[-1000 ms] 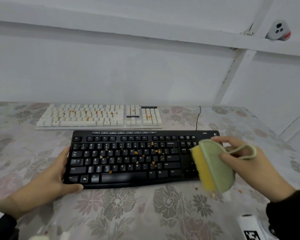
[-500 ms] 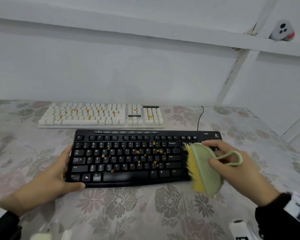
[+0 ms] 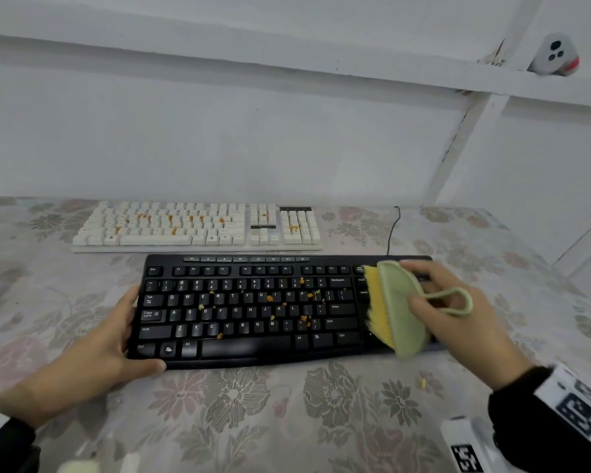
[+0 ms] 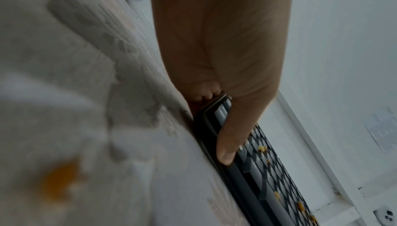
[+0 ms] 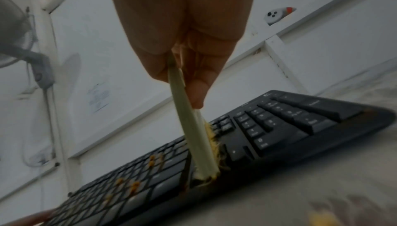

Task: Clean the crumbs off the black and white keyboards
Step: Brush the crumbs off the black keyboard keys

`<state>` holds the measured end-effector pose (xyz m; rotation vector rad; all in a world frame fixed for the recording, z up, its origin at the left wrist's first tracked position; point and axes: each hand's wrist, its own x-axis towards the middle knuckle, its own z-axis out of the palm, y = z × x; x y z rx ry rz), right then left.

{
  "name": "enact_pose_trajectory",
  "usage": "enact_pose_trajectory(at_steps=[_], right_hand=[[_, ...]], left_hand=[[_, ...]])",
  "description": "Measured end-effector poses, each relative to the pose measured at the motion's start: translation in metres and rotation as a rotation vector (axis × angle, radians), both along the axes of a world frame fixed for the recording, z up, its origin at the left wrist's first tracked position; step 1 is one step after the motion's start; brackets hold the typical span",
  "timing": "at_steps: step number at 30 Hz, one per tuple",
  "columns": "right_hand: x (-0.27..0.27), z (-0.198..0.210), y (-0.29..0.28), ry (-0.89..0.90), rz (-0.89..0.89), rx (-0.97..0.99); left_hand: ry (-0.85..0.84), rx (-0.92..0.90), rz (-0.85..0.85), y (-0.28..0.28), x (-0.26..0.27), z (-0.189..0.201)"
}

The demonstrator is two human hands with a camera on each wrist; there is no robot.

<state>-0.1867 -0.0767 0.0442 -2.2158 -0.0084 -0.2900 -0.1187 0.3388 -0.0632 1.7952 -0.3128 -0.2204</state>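
Here the black keyboard (image 3: 253,308) lies on the flowered counter (image 3: 253,411), with the white keyboard (image 3: 198,227) just behind it, nearer the wall. Orange crumbs (image 3: 270,298) dot the middle keys of both. The left hand (image 3: 96,353) holds the black keyboard's left end, its grip pinching: thumb (image 4: 227,146) on the front edge, fingers tucked at the side. The right hand (image 3: 458,308) has its grip curled round a green brush (image 3: 400,308), fingers on the back and thumb by the loop handle. The yellow bristles (image 3: 377,308) touch the keys between the main block and the number pad. One crumb (image 3: 422,382) lies on the counter in front.
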Motion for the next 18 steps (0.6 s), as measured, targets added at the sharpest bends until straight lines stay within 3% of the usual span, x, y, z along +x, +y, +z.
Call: enact_pose_trajectory(at_steps=[4, 11, 18], right_hand=[[-0.014, 0.003, 0.000, 0.099, 0.068, -0.042], [0.021, 0.022, -0.003, -0.143, -0.068, 0.068], [0.000, 0.000, -0.004, 0.031, 0.003, 0.031]], left_hand=[[0.004, 0.024, 0.001, 0.002, 0.001, -0.001], [0.002, 0.022, 0.005, 0.003, 0.002, -0.004], [0.018, 0.031, 0.004, 0.003, 0.002, -0.003]])
